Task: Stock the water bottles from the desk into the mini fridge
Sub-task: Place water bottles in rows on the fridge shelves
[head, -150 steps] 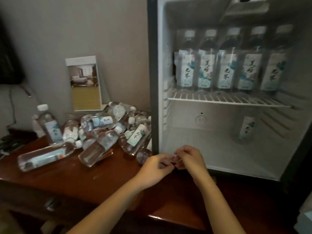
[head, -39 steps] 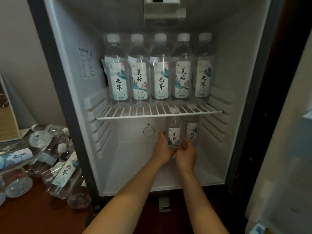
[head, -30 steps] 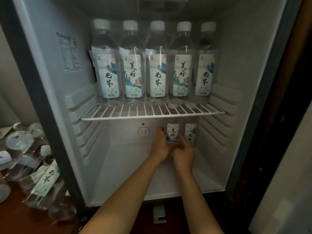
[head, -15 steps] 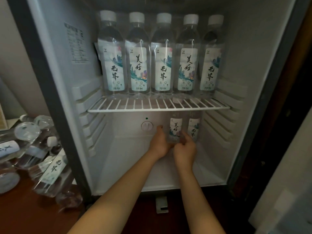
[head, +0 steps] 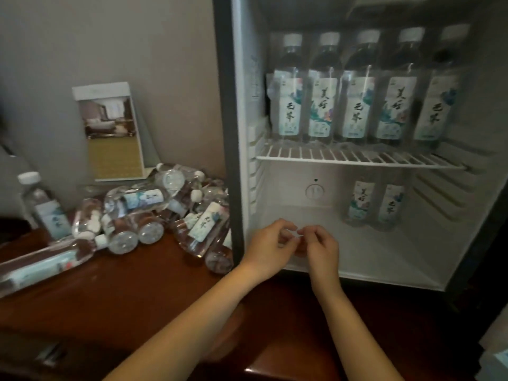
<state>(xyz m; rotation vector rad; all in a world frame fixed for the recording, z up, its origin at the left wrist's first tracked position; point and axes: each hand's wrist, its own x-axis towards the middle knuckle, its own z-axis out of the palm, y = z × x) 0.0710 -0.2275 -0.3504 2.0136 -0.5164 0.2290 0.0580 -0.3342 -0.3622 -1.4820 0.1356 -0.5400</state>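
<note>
The mini fridge (head: 242,78) stands open on the right. Its wire shelf (head: 357,158) carries a row of five upright bottles (head: 357,105), and two more bottles (head: 360,200) stand on the floor at the back right, with bare floor to their left. The desk (head: 137,292) runs left from it and holds the heap of water bottles (head: 154,215), most lying on their sides.

Both hands hover at the fridge's lower opening. The left hand (head: 270,243) and right hand (head: 320,247) have their fingers curled, tips meeting — no bottle in either, nothing seen between them.

The heap lies left of the hands, so the left hand is nearer. The closest labelled bottle (head: 204,226) lies slanted, long axis running up-right to down-left.

The fridge frame hides the heap's right end, the tangle defies counting, and the door is out of view.
</note>
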